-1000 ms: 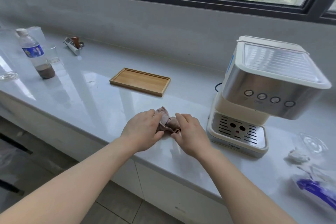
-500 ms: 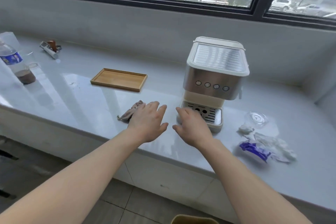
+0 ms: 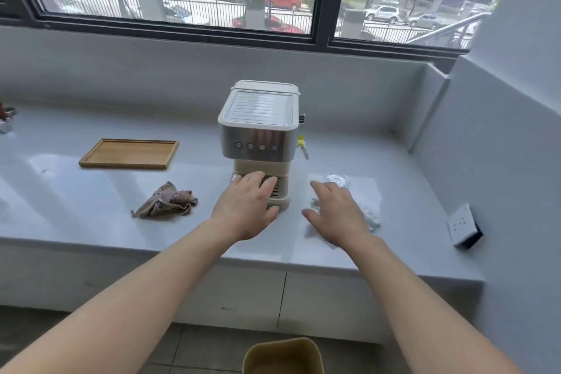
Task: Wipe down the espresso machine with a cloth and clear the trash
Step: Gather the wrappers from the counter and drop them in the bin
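1. Far left, a wooden tray point(image 3: 127, 153) is parked on the desk point(image 3: 76, 222). It's not part of the job, so it can be ignored.
2. The cloth point(image 3: 165, 200) is crumpled in a brownish-grey heap between tray and machine, touched by nothing.
3. The left grip point(image 3: 247, 206) is held open, fingers straight, over the drip grille of the espresso machine point(image 3: 259, 124). The machine has a cream body and a steel front with four round buttons, and it's sat mid-desk under the window.
4. The right grip point(image 3: 337, 215) is spread open and empty above the trash point(image 3: 372, 218), pale crumpled scraps just right of the machine. A clear plastic lid point(image 3: 337, 179) is behind them.
5. Trash-clearing is probably the step. Scraps and lid should be bunched into one scoop, then dropped in the yellow bin point(image 3: 283, 355) below the desk edge so nothing gets scattered.
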